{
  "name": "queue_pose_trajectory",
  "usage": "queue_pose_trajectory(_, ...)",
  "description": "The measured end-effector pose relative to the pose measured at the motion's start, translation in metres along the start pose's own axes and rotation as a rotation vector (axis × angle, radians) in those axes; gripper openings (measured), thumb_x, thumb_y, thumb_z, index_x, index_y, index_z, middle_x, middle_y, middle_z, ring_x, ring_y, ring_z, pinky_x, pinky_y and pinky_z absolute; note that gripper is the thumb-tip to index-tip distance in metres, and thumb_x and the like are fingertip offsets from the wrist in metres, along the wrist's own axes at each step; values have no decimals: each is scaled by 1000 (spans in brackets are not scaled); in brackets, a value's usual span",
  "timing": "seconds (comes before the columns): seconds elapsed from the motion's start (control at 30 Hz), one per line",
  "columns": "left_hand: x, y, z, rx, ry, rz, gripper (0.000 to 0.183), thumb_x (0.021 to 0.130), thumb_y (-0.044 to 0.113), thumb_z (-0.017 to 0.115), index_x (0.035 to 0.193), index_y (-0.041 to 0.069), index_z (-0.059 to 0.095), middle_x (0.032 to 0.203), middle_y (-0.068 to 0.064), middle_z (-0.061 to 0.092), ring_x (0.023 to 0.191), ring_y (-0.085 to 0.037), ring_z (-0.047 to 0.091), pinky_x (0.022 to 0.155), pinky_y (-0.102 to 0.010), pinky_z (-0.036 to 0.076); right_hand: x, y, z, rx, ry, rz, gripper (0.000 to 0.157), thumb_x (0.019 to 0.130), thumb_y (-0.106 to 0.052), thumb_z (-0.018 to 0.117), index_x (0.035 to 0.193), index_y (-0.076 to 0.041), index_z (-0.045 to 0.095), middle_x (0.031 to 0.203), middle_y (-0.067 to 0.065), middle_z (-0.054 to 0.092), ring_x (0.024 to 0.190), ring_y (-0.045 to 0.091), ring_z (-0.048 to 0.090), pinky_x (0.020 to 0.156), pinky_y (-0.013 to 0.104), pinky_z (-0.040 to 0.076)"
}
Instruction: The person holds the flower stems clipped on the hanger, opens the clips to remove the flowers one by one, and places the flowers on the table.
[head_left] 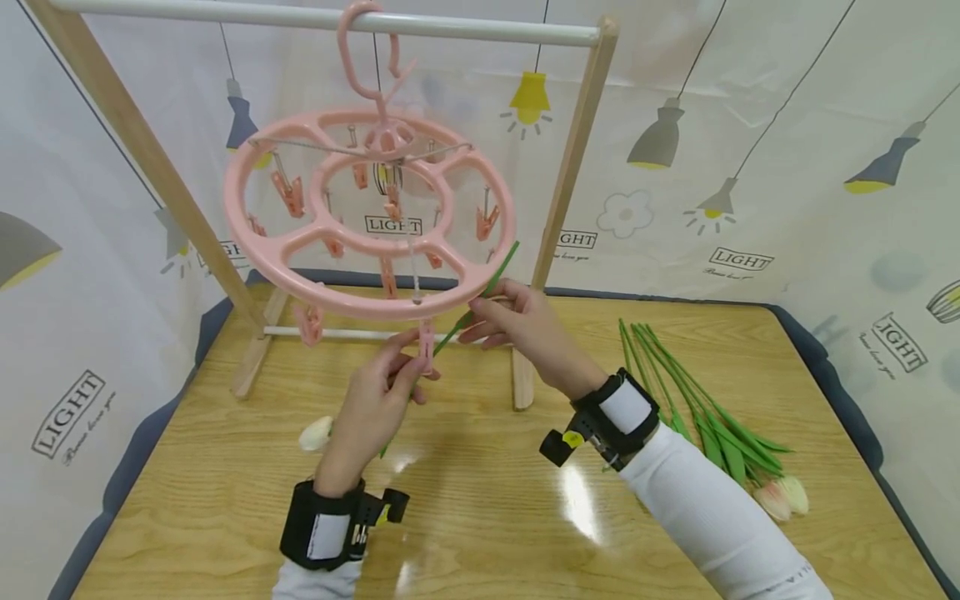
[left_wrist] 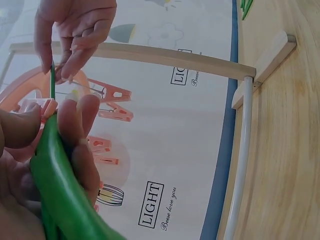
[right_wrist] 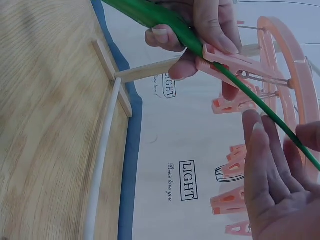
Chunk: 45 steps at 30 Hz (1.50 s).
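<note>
A pink round hanging dryer (head_left: 273,271) with several dangling clips hangs in front of me. Between thumb and fingers, my left hand (head_left: 375,408) pinches one pink clothespin (head_left: 427,342) at its near rim. A green tulip stem (right_wrist: 252,96) passes along the mouth of that clip; whether the clip grips it, I cannot tell. My right hand (head_left: 534,333) holds the thin end of the stem, up and right of the clip. The broad green leaf (left_wrist: 60,170) lies by the left palm. Past the left wrist shows a white tulip head (head_left: 317,433), its link to the stem hidden.
The dryer's hook (head_left: 348,50) hangs on the white bar (head_left: 480,29) of a wooden stand (head_left: 573,158). More tulips (head_left: 705,408) lie on the right of the wooden table (head_left: 480,508). A printed cloth (head_left: 675,250) rises behind.
</note>
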<state>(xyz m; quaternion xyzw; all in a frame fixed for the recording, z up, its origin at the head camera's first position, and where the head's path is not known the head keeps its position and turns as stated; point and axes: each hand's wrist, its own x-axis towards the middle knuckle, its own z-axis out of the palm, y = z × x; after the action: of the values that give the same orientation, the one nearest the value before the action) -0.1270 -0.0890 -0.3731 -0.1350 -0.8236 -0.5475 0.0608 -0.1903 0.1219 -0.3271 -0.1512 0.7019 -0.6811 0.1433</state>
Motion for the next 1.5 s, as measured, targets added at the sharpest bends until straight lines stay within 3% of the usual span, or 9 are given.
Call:
queue_pose_trajectory(0.3, 1, 1, 0, 84, 1, 22, 41, 104, 15, 47, 143, 4, 48, 98, -12, 73, 63, -12, 61, 54, -23, 47, 1, 1, -1, 125, 145, -70, 20, 100, -11, 54, 117, -6, 48, 95, 0, 68, 82, 12, 70, 70, 25, 59)
queue_pose_trajectory(0.47, 0, 1, -1, 128, 7, 64, 40, 104, 11, 47, 143, 0, 49, 99, -10, 75, 67, -15, 64, 59, -22, 50, 0, 0, 2, 140, 246, -147, 24, 98, -5, 54, 120, -5, 42, 101, 0, 56, 83, 8, 64, 69, 20, 54)
queue_pose_trajectory(0.6, 1, 1, -1, 171, 27, 94, 37, 103, 9, 48, 139, -1, 51, 102, -12, 74, 79, -22, 69, 68, -29, 56, 0, -2, 7, 147, 299, -208, 29, 96, 2, 55, 121, -1, 40, 105, 0, 51, 85, 6, 58, 72, 18, 50)
queue_pose_trajectory(0.77, 1, 2, 3, 200, 97, 121, 34, 101, 9, 54, 132, -5, 55, 116, -20, 68, 107, -31, 67, 86, -45, 57, -2, -2, 9, 217, 281, -271, 28, 95, 8, 52, 114, -9, 41, 104, 2, 53, 90, 9, 60, 80, 20, 54)
queue_pose_trajectory(0.87, 0, 3, 6, 185, 132, 135, 37, 99, 10, 58, 132, -6, 55, 120, -22, 66, 113, -34, 65, 91, -49, 55, -2, -1, 9, 266, 245, -308, 29, 95, 10, 51, 114, -9, 40, 104, 1, 54, 93, 11, 62, 85, 23, 57)
queue_pose_trajectory(0.93, 1, 2, 8, 176, 146, 149, 44, 99, 13, 60, 138, -4, 50, 120, -21, 66, 112, -34, 65, 91, -48, 56, -3, 0, 9, 290, 220, -324, 30, 95, 11, 50, 115, -10, 39, 105, 1, 54, 95, 11, 62, 87, 25, 57)
queue_pose_trajectory(1.07, 5, 6, 8, 193, 129, 156, 50, 101, 26, 57, 145, 6, 43, 107, -14, 68, 99, -27, 67, 77, -39, 56, -3, 1, 9, 308, 184, -341, 34, 95, 11, 49, 119, -11, 38, 107, 3, 52, 96, 13, 62, 87, 28, 59)
queue_pose_trajectory(1.3, 10, 15, 8, 186, 122, 77, 33, 105, 29, 47, 130, 9, 54, 86, -9, 66, 76, -20, 63, 62, -28, 48, -3, -1, 11, 319, 154, -367, 40, 94, 12, 48, 126, -7, 34, 109, 4, 52, 97, 14, 61, 83, 31, 60)
queue_pose_trajectory(1.5, 12, 16, 8, 69, 163, 107, 25, 99, 17, 59, 122, 6, 54, 99, -13, 68, 85, -19, 66, 77, -32, 58, -3, 1, 10, 309, 141, -352, 37, 95, 13, 46, 123, -9, 34, 108, 2, 51, 96, 13, 61, 81, 32, 61)
